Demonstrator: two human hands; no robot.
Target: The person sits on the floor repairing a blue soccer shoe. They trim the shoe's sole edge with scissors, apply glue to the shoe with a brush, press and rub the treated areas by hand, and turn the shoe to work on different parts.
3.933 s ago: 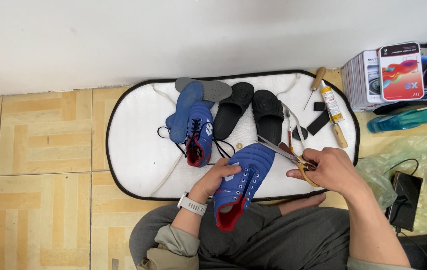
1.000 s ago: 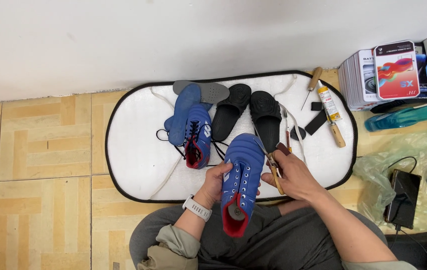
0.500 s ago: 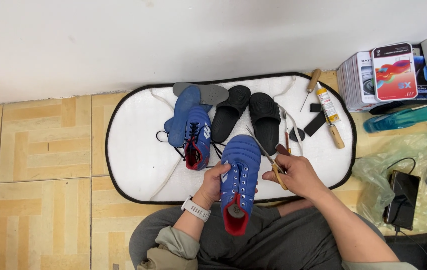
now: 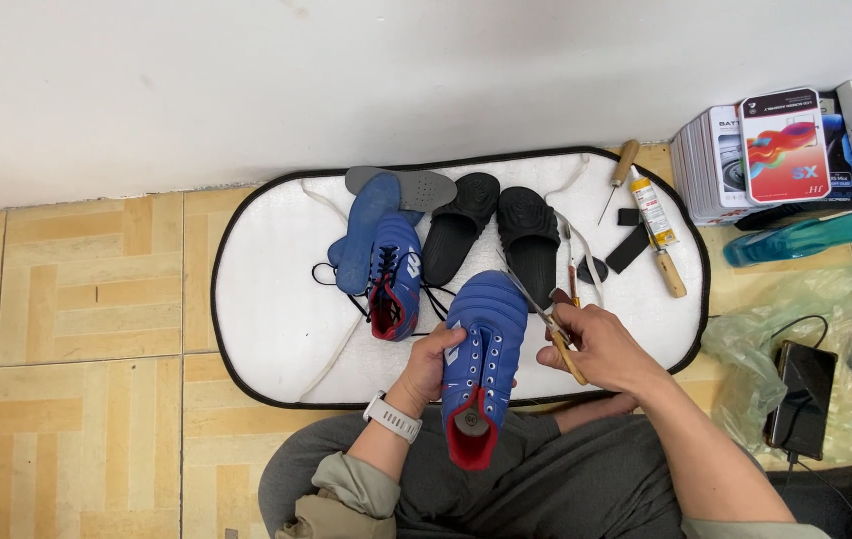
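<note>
A white wall fills the top of the frame above a tan tiled floor (image 4: 76,299), where a white oval mat (image 4: 266,299) with a dark edge lies before a seated person.

Head view: the left hand (image 4: 433,361), a watch on its wrist, is curled around the side of a blue shoe (image 4: 481,369) with a red lining, held at lower centre over the lap, toe toward the mat. The right hand (image 4: 600,344) is closed around a wooden-handled tool (image 4: 558,334) whose thin metal tip rests at the shoe's right edge. A few seconds ago the shoe lay slanted with its toe to the right; now it points straight up the frame, and the tool has come to its side, so the work seems to have moved along the seam.

On the mat lie a second blue shoe (image 4: 391,274), a pair of black slides (image 4: 496,230) and a glue tube (image 4: 651,208).
</note>
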